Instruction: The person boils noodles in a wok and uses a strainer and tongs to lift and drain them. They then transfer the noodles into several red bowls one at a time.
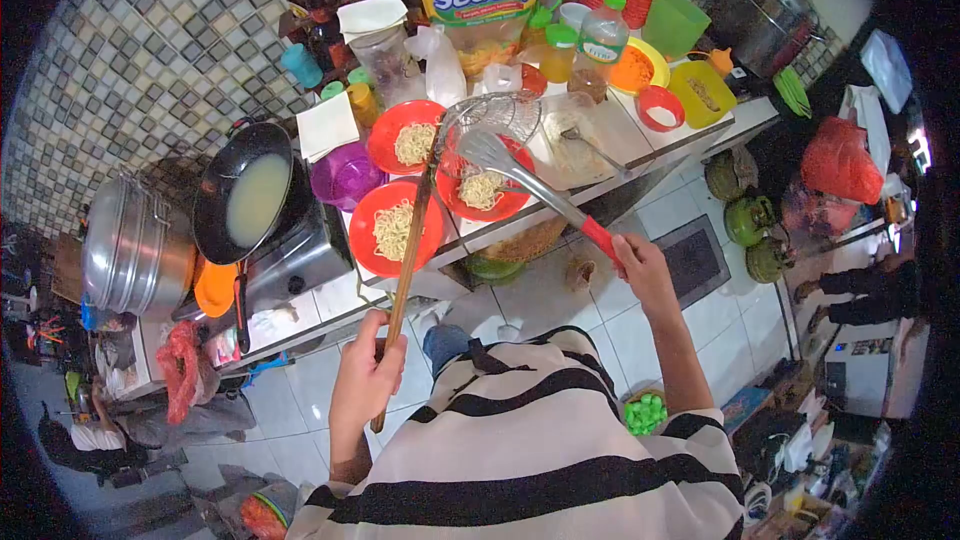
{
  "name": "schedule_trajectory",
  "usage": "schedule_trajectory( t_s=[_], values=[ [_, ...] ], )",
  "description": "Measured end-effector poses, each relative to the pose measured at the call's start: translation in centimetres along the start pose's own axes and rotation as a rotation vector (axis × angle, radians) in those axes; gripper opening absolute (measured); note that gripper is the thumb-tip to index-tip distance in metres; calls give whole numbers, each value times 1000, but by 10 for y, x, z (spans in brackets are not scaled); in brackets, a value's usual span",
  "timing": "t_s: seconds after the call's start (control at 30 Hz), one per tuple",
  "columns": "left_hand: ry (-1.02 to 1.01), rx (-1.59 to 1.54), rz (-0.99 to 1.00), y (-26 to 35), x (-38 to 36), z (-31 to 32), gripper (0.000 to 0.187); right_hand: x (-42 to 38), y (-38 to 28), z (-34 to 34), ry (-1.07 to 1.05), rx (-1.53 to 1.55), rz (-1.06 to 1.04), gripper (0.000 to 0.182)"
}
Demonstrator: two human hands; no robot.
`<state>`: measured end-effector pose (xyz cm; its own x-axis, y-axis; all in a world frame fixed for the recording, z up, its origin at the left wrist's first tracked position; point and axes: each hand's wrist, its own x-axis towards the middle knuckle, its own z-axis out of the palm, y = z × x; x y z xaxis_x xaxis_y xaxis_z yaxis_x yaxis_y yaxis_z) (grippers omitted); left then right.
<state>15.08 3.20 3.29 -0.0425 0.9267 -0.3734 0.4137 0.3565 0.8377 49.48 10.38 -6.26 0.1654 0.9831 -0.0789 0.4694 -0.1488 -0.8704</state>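
Observation:
My left hand (pixel 370 365) is wrapped around the long wooden handle of a wire strainer (pixel 505 112), whose basket is over the counter's middle. In my right hand (pixel 645 275) is the red grip of a slotted metal spatula (pixel 545 190). Its slotted head overlaps the strainer in this view, above a red plate of noodles (pixel 482 190). Left of it are a second red plate of noodles (pixel 395 230) and, farther back, a third red plate of noodles (pixel 415 143). The strainer's handle passes in front of these plates.
A black wok (pixel 245 195) with cloudy liquid sits on the stove, beside a large steel pot (pixel 135 245). A purple bowl (pixel 345 177) and a metal tray (pixel 590 145) flank the plates. Bottles and a Sedaap packet (pixel 485 0) stand behind. Green gas cylinders (pixel 750 222) are on the floor.

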Motion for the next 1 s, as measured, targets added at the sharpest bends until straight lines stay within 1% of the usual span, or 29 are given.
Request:
schedule_trajectory(
  t_s=[0.07,0.1,0.2,0.27,0.3,0.37,0.5,0.6,0.8,0.93,1.0],
  values=[
    [-5,-26,-13,0,0,0,15,-3,-2,-7,-61,165,73,34],
    [-12,-66,-16,-2,1,0,14,-4,-2,-11,-61,164,73,34],
    [-20,-123,-18,-2,0,0,13,-10,-9,-20,-21,86,20,34],
    [-21,-140,-15,-1,0,0,13,-16,-18,-24,133,-216,-67,29],
    [-15,-159,-31,-1,1,0,13,-19,-22,-23,134,-216,-68,29],
    [-11,-176,-45,-1,2,0,13,-24,-29,-18,247,-268,-174,26],
    [-24,-208,-46,-4,2,3,13,-27,-28,6,263,-283,-236,22],
    [-33,-231,-65,-4,1,3,13,-31,-34,24,327,-452,-271,18],
    [-52,-196,-69,-6,1,3,14,-32,-38,27,424,-545,-269,17],
    [-18,-177,-67,-4,0,2,13,-31,-39,28,448,-476,-277,19],
    [-25,-175,-60,-1,1,2,13,-32,-39,32,429,-467,-327,21]
  ],
)
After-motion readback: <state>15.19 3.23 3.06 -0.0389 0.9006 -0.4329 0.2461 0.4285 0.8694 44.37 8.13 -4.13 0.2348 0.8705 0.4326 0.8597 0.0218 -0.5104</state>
